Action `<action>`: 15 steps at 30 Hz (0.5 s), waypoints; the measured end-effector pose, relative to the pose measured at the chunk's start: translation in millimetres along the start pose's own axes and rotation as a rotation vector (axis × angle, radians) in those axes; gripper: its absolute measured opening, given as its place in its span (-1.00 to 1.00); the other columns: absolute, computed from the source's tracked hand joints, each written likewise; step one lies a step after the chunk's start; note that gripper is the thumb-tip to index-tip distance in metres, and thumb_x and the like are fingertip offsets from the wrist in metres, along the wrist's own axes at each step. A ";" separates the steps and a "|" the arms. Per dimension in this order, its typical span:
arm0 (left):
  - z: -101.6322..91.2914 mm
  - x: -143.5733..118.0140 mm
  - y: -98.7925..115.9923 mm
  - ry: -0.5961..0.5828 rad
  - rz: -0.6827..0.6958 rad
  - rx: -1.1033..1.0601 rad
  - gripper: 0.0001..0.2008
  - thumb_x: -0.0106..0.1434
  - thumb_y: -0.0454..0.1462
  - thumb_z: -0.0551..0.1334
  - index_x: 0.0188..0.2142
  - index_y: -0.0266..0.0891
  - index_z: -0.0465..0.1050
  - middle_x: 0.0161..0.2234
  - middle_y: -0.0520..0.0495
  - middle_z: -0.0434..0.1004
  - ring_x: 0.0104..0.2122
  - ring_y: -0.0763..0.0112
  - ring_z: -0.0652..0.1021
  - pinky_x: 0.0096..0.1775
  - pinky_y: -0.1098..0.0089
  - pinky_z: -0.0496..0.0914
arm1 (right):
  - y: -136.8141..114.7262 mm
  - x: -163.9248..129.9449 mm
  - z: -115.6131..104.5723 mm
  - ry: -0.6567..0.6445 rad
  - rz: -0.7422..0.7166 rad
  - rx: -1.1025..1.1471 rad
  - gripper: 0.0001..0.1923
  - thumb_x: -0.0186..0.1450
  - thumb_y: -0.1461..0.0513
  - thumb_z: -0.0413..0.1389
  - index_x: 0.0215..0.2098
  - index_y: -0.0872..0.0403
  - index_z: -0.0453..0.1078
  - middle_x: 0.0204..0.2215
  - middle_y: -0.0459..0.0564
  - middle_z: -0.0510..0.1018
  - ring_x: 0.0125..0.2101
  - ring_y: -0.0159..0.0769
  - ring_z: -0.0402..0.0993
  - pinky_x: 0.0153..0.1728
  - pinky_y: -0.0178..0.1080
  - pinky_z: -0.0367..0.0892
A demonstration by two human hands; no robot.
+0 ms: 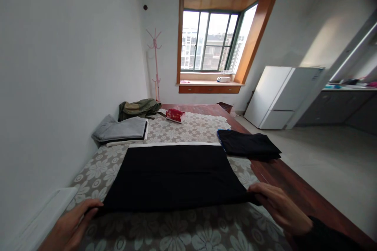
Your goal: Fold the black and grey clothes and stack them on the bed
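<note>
Left hand [72, 223] and right hand [279, 206] pinch black cloth [176, 176] by its near corners

Fingers and thumb of each hand are closed on the fabric, the left on the near left corner, the right on the near right, its wrist in a dark sleeve [326, 235]. Between them the near edge is drawn out almost straight. The black cloth is spread over the middle of a flowered cover [194, 129], which lies on a reddish-brown wooden surface [282, 180]; a white strip [176, 144] shows along the cloth's far edge.

Folded dark garments [249, 143] lie toward the wooden surface's right edge, just beside the cloth's far right corner. By the left edge is a grey folded garment [120, 129] on black and white layers. An olive bag [138, 108] sits at the far left corner, and a red packet [175, 115] near the far edge.
</note>
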State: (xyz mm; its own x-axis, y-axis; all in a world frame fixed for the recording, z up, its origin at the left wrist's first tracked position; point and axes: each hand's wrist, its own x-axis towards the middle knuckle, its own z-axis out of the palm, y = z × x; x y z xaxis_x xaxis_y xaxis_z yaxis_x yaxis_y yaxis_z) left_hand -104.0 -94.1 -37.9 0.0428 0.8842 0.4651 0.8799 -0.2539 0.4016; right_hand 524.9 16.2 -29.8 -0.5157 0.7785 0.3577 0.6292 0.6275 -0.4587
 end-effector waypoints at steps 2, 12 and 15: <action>-11.4 36.9 5.9 -0.024 -0.082 -0.019 -0.73 0.38 0.02 0.14 -0.17 0.00 0.52 -0.27 0.10 0.67 -0.30 0.30 0.68 -0.22 0.47 0.56 | 0.5 28.8 -14.9 0.053 0.059 -0.001 -0.78 0.44 0.12 0.05 -0.17 0.00 0.53 -0.28 0.05 0.67 -0.29 -0.13 0.62 -0.26 -0.17 0.52; 58.5 229.9 -3.8 -0.008 -0.257 0.096 -0.60 0.29 -0.19 0.01 -0.02 -0.31 0.49 -0.01 -0.37 0.57 -0.02 -0.07 0.57 0.10 -0.02 0.43 | 31.5 215.2 7.9 0.072 0.360 -0.392 -0.76 0.31 0.29 0.10 -0.08 0.09 0.51 -0.07 0.19 0.62 -0.02 0.01 0.53 0.04 0.00 0.35; 98.1 211.5 11.2 -0.039 -0.168 0.077 -0.57 0.36 -0.16 0.00 0.07 -0.29 0.47 0.10 -0.33 0.52 0.11 0.00 0.52 0.20 0.02 0.37 | 16.1 218.7 49.2 0.070 0.268 -0.372 -0.69 0.38 0.23 0.09 0.07 0.05 0.46 0.08 0.16 0.55 0.11 -0.04 0.46 0.15 -0.02 0.28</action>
State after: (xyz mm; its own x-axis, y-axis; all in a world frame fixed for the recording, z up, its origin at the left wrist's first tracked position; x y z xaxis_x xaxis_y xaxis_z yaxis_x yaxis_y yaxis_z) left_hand -38.7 128.5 -12.4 -0.0910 0.9265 0.3652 0.9099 -0.0717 0.4086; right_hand 393.7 195.9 1.0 -0.2742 0.9046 0.3263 0.9074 0.3557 -0.2237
